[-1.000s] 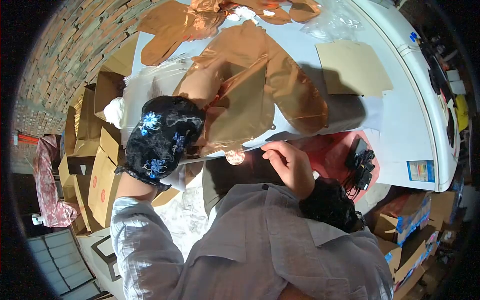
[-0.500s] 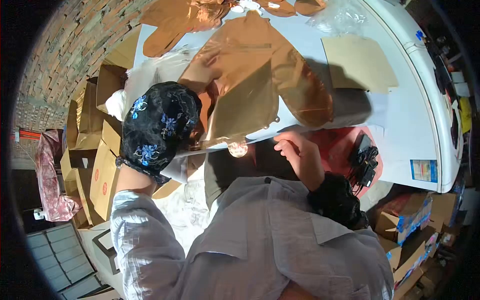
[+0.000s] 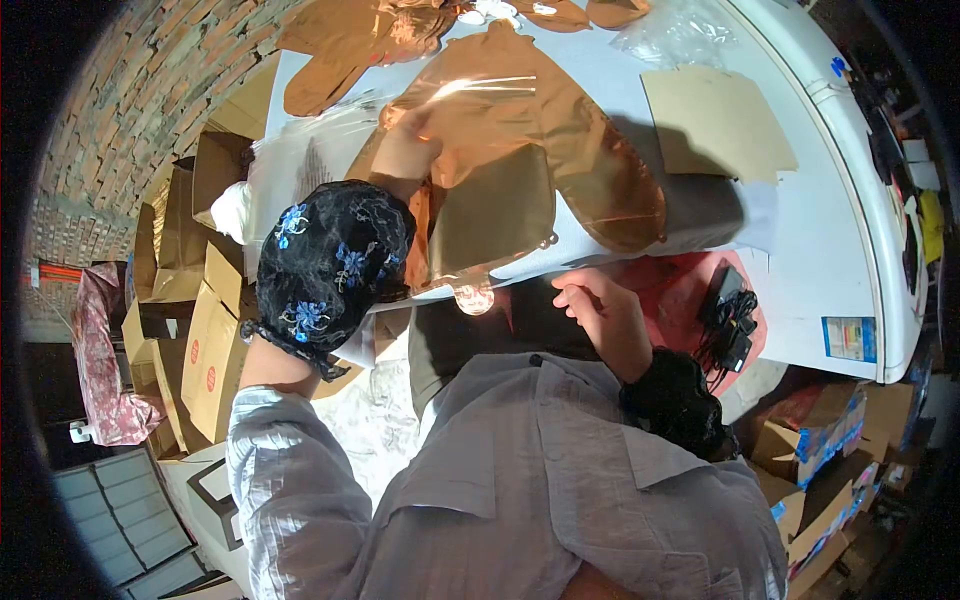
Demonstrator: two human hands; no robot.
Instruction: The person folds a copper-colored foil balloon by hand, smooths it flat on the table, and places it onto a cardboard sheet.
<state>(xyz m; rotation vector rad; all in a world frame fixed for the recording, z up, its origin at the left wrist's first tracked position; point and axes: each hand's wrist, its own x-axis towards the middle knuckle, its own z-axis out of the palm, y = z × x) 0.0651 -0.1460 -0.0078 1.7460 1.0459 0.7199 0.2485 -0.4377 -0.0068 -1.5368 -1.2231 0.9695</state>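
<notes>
A large copper-coloured foil balloon (image 3: 500, 130), flat and shiny, lies on the white table with folded lobes. A bright glare streak crosses its upper part. My left hand (image 3: 408, 150) rests on the balloon's left side, thumb apart from the stretched fingers; the glare partly hides the fingertips. At the balloon's near end, a round clear tab (image 3: 475, 298) hangs over the table edge. My right hand (image 3: 600, 310) is beside that edge, right of the tab, its fingers curled in with nothing visible in them. Black sleeve covers are on both forearms, the left one (image 3: 335, 255) with blue flowers.
More copper foil pieces (image 3: 370, 40) lie at the far side. Clear plastic bags (image 3: 320, 145) are at left, crumpled clear plastic (image 3: 680, 35) at back right. A cardboard sheet (image 3: 715, 120) lies on the right. Below are a red stool (image 3: 680, 290) with black cables (image 3: 735, 325) and cardboard boxes (image 3: 215, 330).
My left hand and forearm have shifted a little to the right across the balloon, and the glare on the foil has moved. My right hand has dropped slightly, fingers still curled.
</notes>
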